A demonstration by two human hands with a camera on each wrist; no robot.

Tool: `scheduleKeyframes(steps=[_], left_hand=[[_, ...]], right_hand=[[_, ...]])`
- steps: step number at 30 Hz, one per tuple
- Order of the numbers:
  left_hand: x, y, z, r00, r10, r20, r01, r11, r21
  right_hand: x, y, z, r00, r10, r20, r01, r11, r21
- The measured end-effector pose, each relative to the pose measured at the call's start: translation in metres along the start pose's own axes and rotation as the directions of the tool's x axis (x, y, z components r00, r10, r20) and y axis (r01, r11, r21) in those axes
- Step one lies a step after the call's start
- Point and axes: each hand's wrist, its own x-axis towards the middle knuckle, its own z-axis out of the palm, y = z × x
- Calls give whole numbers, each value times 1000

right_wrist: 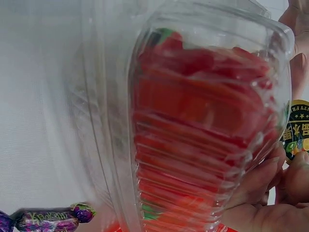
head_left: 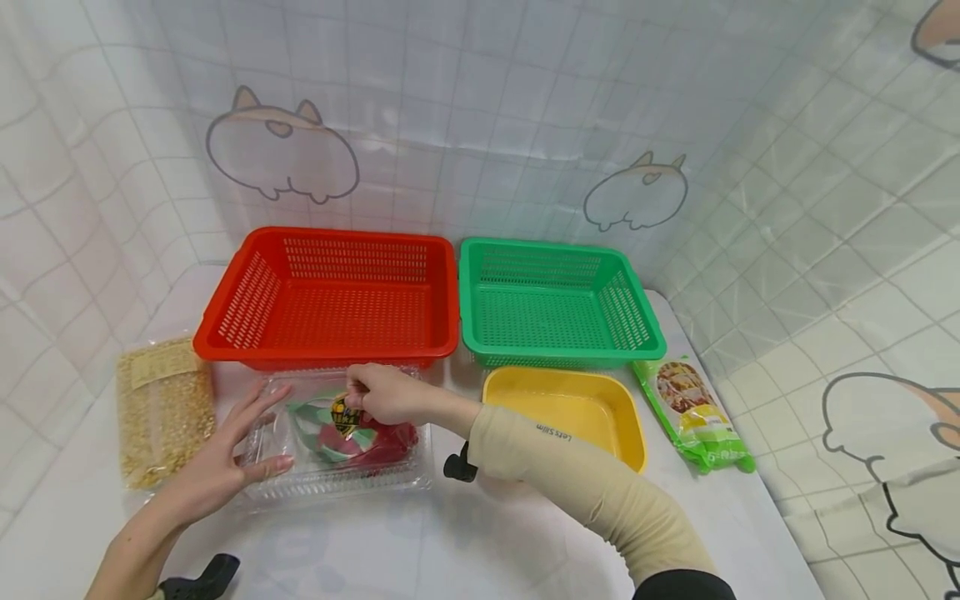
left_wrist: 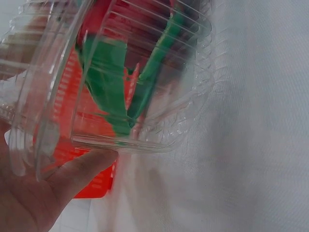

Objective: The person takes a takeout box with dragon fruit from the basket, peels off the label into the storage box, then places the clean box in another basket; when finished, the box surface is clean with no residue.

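A clear plastic clamshell box (head_left: 277, 479) lies lidded on the table, with red and green contents showing through its walls. My right hand (head_left: 386, 393) is over the lid, its finger and thumb pinching a round black-and-gold sticker (head_left: 345, 417). In the right wrist view the same sticker (right_wrist: 297, 129) stands out from the box wall beside the fingers. At the box's left end, my left hand (head_left: 213, 467) has its fingers spread and touches the side. The left wrist view shows its thumb (left_wrist: 89, 166) extended against the clear wall.
Behind the box stands a red basket (head_left: 352, 327), with a green basket (head_left: 540, 312) to its right. A yellow tray (head_left: 630, 417) is partly under my right forearm. A grain bag (head_left: 165, 417) lies left, a green food packet (head_left: 693, 412) right. The right wrist view shows a purple-wrapped candy (right_wrist: 46, 220).
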Motion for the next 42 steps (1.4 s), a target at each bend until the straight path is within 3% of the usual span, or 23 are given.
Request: scheduleKeyframes(steps=[3,6,8,11,17,25,29,36,42], left_hand=[[0,0,0,1000,-5,1,5,1000,-4],[0,0,-1,1000,-15,4,15,1000,-4],[1,-1,-1,1000,-19,7,19,1000,-1],[1,-1,-2,1000,-20,6,20,1000,4],[2,0,-3,1000,6,-11,-5,1000,18],[1,1,-4,1000,2,-13,-1,1000,24],[-1,1,-3,1000,11,-17,-11,1000,17],[0,3,-1,1000,20,-16,-20,1000,12],[0,1,-1,1000,8,-17,-7,1000,21]], right_hand=[[2,2,-2,1000,20,7,-21,990,140],[2,6,-7,999,36,29,-43,950,308],[1,8,-11,999,27,46,-42,931,362],[-4,11,-17,999,-16,47,-1,944,330],[-26,25,-35,992,-88,-96,111,956,273],[-66,64,-68,979,-106,-177,138,973,184],[-88,88,-78,970,-107,-218,156,962,223],[-115,122,-88,979,-76,-188,120,963,240],[-123,143,-92,988,-15,-151,35,991,130]])
